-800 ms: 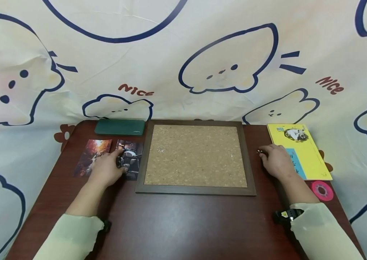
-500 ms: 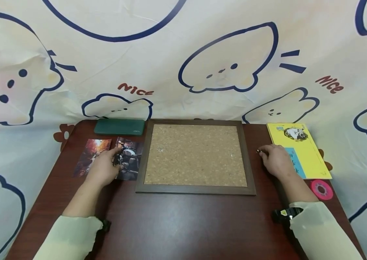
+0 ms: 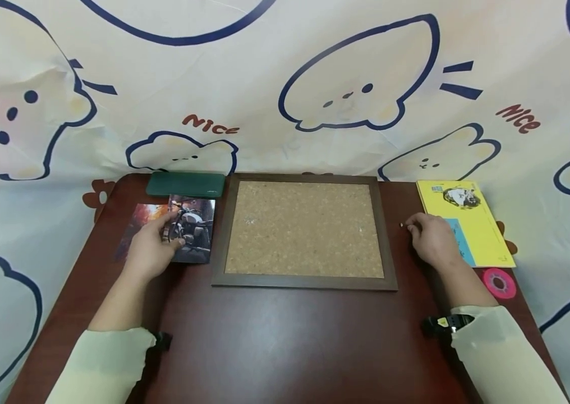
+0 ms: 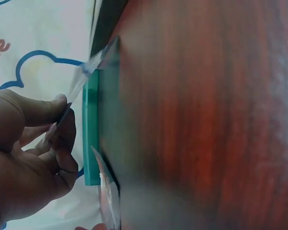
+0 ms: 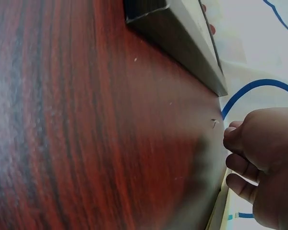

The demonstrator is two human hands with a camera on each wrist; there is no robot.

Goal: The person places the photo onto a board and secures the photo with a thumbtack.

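My left hand (image 3: 151,247) pinches the left edge of a photo print of a motorcycle (image 3: 191,233) between thumb and fingers. The left wrist view shows this print edge-on and raised, with the thumb on one face. It overlaps a second, fiery-orange print (image 3: 130,233) on the table. My right hand (image 3: 432,238) is low over the table beside the yellow book (image 3: 484,241), fingers curled and thumb near the index fingertip. A small thumbtack (image 5: 215,123) lies just beyond the fingertips. I cannot tell whether those fingers pinch anything.
A framed cork board (image 3: 305,230) lies between the hands. Behind the prints is a dark green case (image 3: 185,184). A pink ring-shaped roll (image 3: 499,283) sits below the book. A patterned cloth (image 3: 340,50) hangs along the table's back edge.
My left hand has lifted the motorcycle print and shifted it left over the other print. My right fingertips have drawn slightly right, leaving a thumbtack exposed. The head view has tilted a little.
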